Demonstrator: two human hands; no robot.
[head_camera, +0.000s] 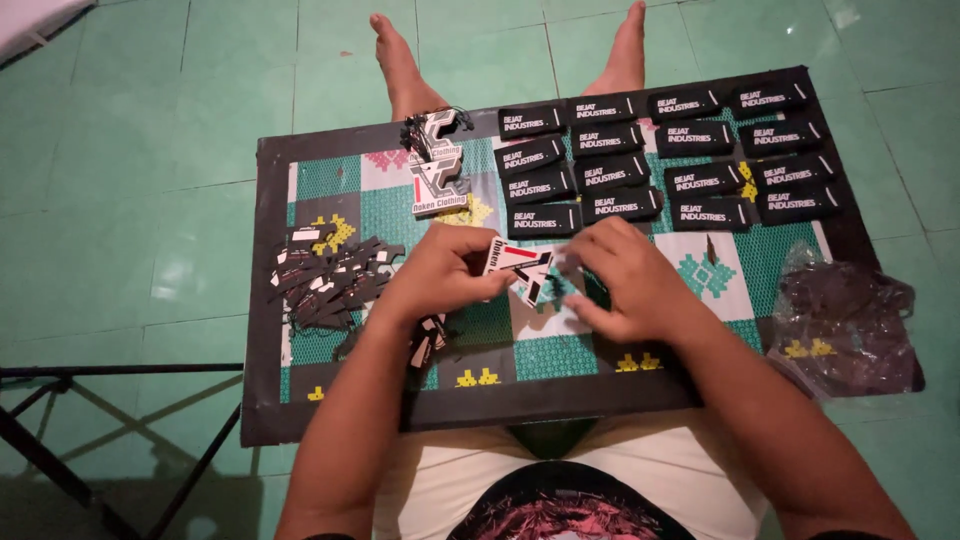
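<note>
White-red tag (517, 262) sits pinched between my left hand (440, 275) and right hand (625, 280), above the board (300, 150), near the black labels (660, 150), steadied for handling.

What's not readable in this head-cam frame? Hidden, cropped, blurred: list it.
- Head view: the right hand covers whatever its fingertips pinch beside the white, red and black tag; the grip is unclear.
- The left hand hides the tag's near end.
- The clear plastic bag holds dark contents, too murky to tell.
- The pile of small dark pieces is too small to count.
- The black stand is cut off by the left and bottom edges.
</note>
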